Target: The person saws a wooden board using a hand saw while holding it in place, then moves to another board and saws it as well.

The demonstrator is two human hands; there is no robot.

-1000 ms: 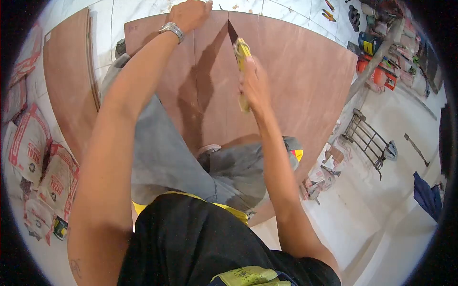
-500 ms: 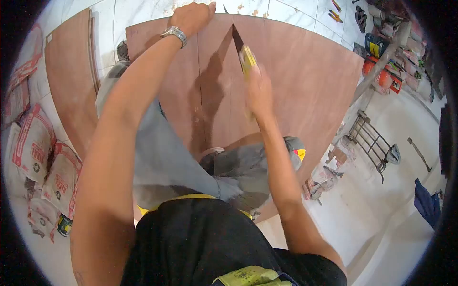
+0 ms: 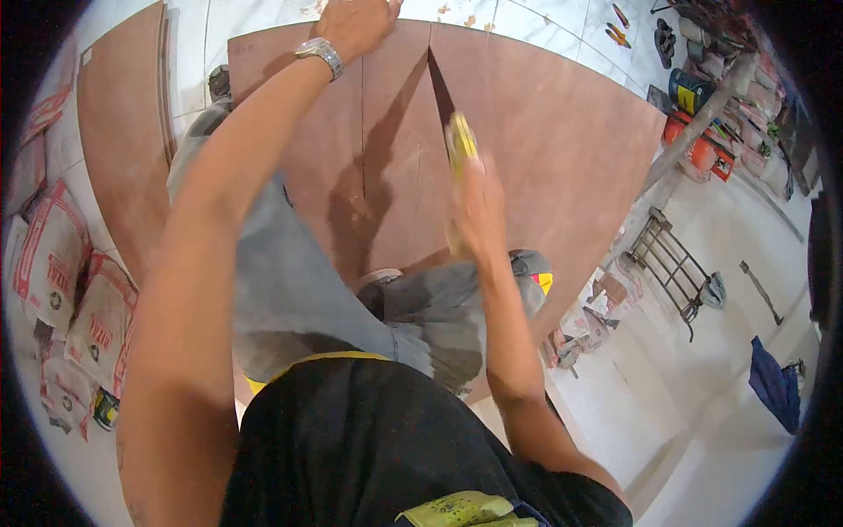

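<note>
My right hand (image 3: 479, 206) is wrapped round the yellow handle of a handsaw (image 3: 461, 140). The saw's dark blade runs from the handle up to a point near the far edge of a reddish-brown board (image 3: 544, 132). Thin straight lines cross the board's face. At the far edge my left hand (image 3: 358, 26) rests on the board, a metal watch (image 3: 320, 56) on its wrist; its fingers are partly cut off by the frame's top, and whether they hold anything is unclear. My legs in grey trousers rest over the near part of the board.
More brown boards (image 3: 123, 132) lie at the left, near printed sacks (image 3: 54, 255). Pliers (image 3: 618, 35) lie on the tiled floor beyond the board. At the right are a metal rack (image 3: 672, 263), a dark blue cloth (image 3: 774, 385) and a wooden beam (image 3: 694, 127).
My right hand and the saw handle have moved back towards my body, leaving more of the blade in view. The whole view has shifted slightly.
</note>
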